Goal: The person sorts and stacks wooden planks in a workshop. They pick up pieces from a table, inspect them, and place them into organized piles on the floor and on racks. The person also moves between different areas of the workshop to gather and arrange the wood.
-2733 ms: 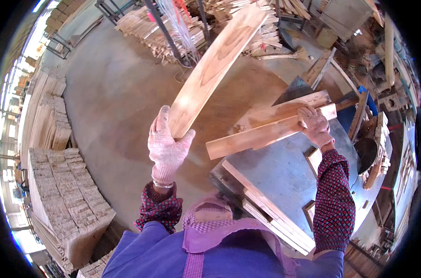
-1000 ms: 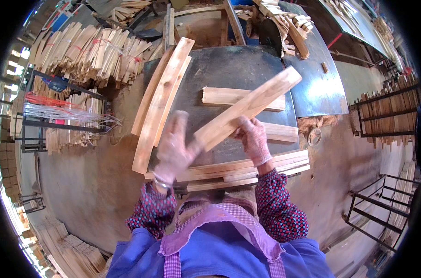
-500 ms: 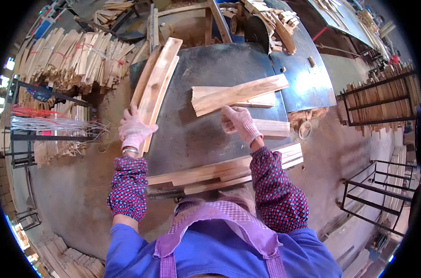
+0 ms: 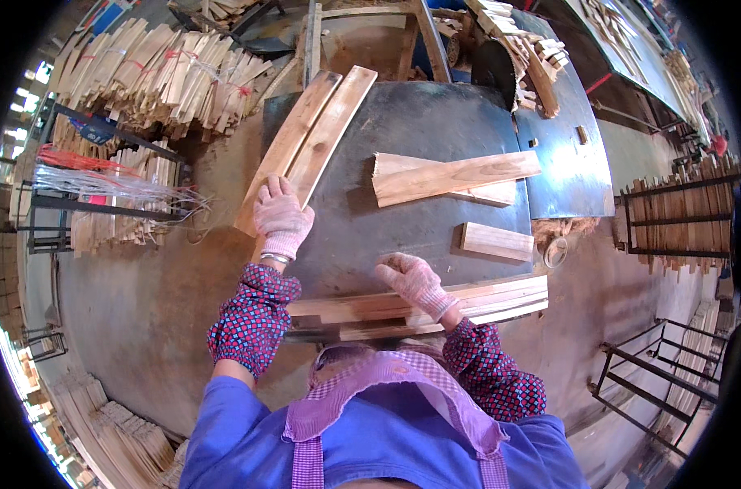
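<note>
My left hand (image 4: 282,216), in a pale pink work glove, is closed at the near ends of two wooden boards on the left of the dark metal table (image 4: 346,220). Its fingers press on the right-hand board (image 4: 334,130), while the left-hand board (image 4: 293,122) lies alongside. My gloved right hand (image 4: 413,284) hovers by the table's near edge, fingers loosely bent and apart, nothing seen in it. Just under and beside it run several long boards (image 4: 350,308) along that edge. Farther off, one board (image 4: 460,177) lies crosswise over another, and a short block (image 4: 498,241) rests apart at right.
A dark round blade (image 4: 494,73) stands at the table's far side near piled offcuts (image 4: 542,77). Bundled wood strips (image 4: 154,73) fill the far left. A metal rack of wood (image 4: 680,212) and a bare metal frame (image 4: 656,379) stand at right.
The boards under my left hand, stacked before, now lie side by side, the upper one shifted right. My right hand has drawn back toward me from beside the short block. The view has shifted slightly.
</note>
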{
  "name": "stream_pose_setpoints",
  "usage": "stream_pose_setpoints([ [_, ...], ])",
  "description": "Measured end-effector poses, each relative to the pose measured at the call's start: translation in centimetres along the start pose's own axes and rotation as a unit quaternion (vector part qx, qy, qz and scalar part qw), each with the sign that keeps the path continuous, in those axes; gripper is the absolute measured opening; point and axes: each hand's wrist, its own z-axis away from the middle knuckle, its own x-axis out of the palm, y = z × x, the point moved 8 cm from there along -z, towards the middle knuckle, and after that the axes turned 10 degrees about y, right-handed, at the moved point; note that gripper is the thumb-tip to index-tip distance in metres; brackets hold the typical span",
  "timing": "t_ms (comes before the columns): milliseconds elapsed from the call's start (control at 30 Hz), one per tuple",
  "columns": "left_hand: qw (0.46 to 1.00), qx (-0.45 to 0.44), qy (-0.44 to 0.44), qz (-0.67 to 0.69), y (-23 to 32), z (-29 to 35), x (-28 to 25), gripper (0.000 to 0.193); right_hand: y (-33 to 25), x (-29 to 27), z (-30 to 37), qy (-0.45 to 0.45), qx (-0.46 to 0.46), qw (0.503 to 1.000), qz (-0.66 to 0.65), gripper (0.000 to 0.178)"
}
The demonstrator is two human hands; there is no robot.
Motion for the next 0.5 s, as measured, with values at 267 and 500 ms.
stream_pose_setpoints([
  [267, 0.985, -0.148, -0.033, 0.087, 0.3, -0.4, -0.5, 0.083, -1.6, 1.1, 0.2, -0.020, -0.010, 1.000, 0.010, 0.042],
  [500, 0.986, -0.150, -0.003, 0.075, 0.0, -1.3, -0.3, 0.091, -1.3, 0.9, 1.0, -0.027, -0.008, 0.999, 0.017, 0.043],
])
